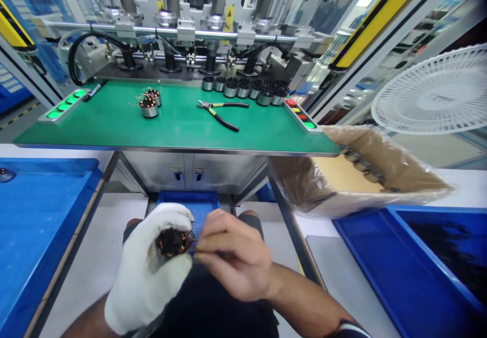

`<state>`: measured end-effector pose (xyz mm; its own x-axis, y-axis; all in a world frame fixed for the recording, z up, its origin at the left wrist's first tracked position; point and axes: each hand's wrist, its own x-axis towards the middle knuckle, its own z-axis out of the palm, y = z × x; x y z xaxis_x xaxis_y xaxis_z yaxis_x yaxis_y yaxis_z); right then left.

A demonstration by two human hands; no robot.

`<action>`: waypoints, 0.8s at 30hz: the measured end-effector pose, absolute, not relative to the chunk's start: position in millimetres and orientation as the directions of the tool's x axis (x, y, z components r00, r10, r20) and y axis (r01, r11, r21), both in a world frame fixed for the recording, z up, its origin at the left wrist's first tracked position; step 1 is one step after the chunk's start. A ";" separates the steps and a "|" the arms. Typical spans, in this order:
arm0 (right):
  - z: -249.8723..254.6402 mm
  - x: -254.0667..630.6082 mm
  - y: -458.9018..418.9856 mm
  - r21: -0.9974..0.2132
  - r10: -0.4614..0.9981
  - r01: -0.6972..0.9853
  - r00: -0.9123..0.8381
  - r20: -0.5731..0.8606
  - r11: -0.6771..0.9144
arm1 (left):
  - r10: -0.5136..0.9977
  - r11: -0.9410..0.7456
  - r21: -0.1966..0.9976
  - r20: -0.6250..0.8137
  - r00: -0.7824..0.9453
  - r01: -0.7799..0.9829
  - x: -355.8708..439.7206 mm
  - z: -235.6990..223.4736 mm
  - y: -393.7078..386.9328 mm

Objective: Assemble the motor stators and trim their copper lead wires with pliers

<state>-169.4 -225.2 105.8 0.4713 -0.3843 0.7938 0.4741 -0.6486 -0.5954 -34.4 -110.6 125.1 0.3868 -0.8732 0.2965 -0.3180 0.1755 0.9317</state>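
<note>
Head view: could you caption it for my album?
White-gloved left hand holding a round black and copper part, bare right hand close beside it.

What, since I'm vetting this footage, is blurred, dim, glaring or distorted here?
Head view: the right hand looks soft, perhaps from motion, while the pliers are crisper; head view: the part in the left hand is dark, its detail hard to read; head view: the fan looks stretched near the right edge.
</note>
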 end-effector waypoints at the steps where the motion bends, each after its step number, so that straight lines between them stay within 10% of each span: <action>1: 107.1 -168.8 -231.2 -0.615 -0.386 0.481 0.495 0.778 -0.625 | -0.898 0.170 0.949 0.259 0.355 -0.264 -33.9 128.0 -111.6; 12: 128.6 -157.3 -266.9 -0.483 -0.039 0.615 0.592 0.805 -0.623 | -0.988 -0.082 0.983 -0.102 0.117 0.163 -27.8 125.5 -117.2; 24: 123.1 -174.4 -232.0 -0.270 -0.158 0.228 0.413 0.897 -0.935 | -0.742 0.171 0.794 0.493 0.455 -0.583 -48.3 129.8 -118.0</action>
<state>-174.4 -232.0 123.1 0.4131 -0.1580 0.8969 0.2281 -0.9355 -0.2699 -48.3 -118.0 129.8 0.4547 -0.7415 0.4933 -0.5832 0.1707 0.7942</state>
